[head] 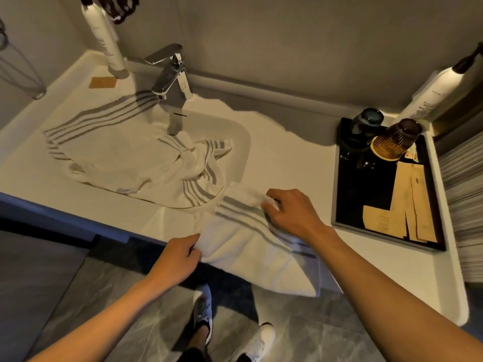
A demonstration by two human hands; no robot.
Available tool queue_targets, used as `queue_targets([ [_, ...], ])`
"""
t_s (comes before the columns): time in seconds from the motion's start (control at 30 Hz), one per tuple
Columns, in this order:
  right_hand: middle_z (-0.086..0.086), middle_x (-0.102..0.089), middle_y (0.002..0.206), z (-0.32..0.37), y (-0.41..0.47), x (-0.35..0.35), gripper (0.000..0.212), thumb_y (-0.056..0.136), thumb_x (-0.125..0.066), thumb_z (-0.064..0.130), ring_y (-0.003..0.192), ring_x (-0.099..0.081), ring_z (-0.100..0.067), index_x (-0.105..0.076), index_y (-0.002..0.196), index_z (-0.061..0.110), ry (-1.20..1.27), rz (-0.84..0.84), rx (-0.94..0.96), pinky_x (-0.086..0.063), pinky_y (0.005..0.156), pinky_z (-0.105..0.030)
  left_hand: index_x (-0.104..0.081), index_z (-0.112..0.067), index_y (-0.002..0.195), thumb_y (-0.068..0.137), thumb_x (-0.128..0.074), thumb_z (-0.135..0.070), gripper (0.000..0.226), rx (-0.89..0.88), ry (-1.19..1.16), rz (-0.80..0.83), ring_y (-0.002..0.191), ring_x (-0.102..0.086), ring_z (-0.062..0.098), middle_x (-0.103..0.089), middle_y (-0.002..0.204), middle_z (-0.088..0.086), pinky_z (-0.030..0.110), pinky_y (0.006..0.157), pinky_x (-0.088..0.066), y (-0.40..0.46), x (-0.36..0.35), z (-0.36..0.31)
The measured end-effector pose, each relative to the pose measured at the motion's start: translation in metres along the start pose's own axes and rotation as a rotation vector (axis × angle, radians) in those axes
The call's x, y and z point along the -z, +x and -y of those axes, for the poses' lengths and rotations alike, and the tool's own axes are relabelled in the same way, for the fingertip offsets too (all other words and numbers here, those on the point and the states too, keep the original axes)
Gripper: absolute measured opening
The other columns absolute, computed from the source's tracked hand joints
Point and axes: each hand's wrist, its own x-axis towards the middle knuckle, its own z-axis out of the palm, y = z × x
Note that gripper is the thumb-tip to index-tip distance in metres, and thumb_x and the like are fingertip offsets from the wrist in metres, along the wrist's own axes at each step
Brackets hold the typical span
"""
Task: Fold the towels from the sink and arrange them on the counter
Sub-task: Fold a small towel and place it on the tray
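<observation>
A white towel with grey stripes [251, 246] lies across the counter's front edge, one end hanging over it. My left hand [177, 254] pinches its near left edge. My right hand [290, 212] grips a bunched corner of the same towel at its far side, by the stripes. A second striped white towel [125, 155] lies crumpled in the sink [243, 142] and spreads over the counter [287, 158] to the left, under the chrome faucet [172, 79].
A black tray [347, 205] at the right holds two upturned dark cups [394, 139] and paper packets. White pump bottles stand at the back left [104, 40] and back right [433, 97]. A wire holder hangs far left. My shoes show on the grey floor below.
</observation>
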Motion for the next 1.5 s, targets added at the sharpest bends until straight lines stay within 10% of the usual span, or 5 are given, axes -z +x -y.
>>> queue_targets([
  [0.33, -0.003, -0.054, 0.124, -0.013, -0.017, -0.019, 0.072, 0.081, -0.055, 0.067, 0.109, -0.052, -0.028, -0.041, 0.138, 0.024, -0.255, 0.235, -0.017, -0.041, 0.082, -0.041, -0.028, -0.022, 0.152, 0.068, -0.079, -0.056, 0.103, -0.157, 0.225, 0.058, 0.136, -0.04, 0.022, -0.04, 0.15, 0.001, 0.038, 0.108, -0.039, 0.098, -0.013, -0.05],
  [0.5, -0.005, -0.055, 0.092, -0.036, -0.035, 0.003, 0.033, 0.087, -0.063, 0.05, 0.081, -0.054, -0.028, -0.046, 0.09, 0.023, -0.27, 0.483, -0.255, -0.037, 0.061, -0.034, -0.06, -0.022, 0.085, 0.084, -0.068, -0.042, 0.022, -0.578, 0.617, 0.154, 0.108, -0.056, 0.023, -0.062, 0.118, 0.002, 0.041, 0.088, -0.045, 0.121, -0.015, -0.081],
  [0.73, 0.011, -0.048, 0.071, -0.014, -0.003, 0.104, 0.023, 0.093, -0.058, 0.045, 0.076, -0.053, -0.022, -0.048, 0.083, 0.027, -0.035, -0.027, -0.113, -0.038, 0.059, -0.037, -0.044, -0.024, 0.129, 0.081, -0.066, -0.049, 0.059, -0.65, 0.602, 0.075, 0.091, -0.051, 0.022, -0.05, 0.106, 0.002, 0.037, 0.074, -0.046, 0.134, 0.022, -0.17],
  [1.03, -0.004, -0.062, 0.072, 0.035, 0.003, 0.229, 0.025, 0.089, -0.06, 0.034, 0.062, -0.058, -0.036, -0.044, 0.081, 0.017, -0.542, -0.505, 0.185, -0.046, 0.049, -0.039, -0.047, -0.015, 0.074, 0.072, -0.061, -0.018, 0.015, -1.101, 0.656, -0.384, 0.068, -0.052, 0.033, -0.056, 0.07, 0.007, 0.039, 0.068, -0.041, 0.117, 0.123, -0.283],
  [1.5, -0.007, -0.057, 0.118, -0.022, -0.076, 0.011, 0.043, 0.082, -0.073, 0.033, 0.102, -0.056, -0.025, -0.059, 0.117, 0.013, -0.085, 0.815, -0.284, -0.044, 0.077, -0.031, -0.044, -0.026, 0.082, 0.076, -0.054, -0.006, 0.024, -0.293, 0.603, 0.57, 0.073, -0.051, 0.017, -0.051, 0.075, -0.009, 0.031, 0.059, -0.035, 0.061, 0.017, -0.073],
])
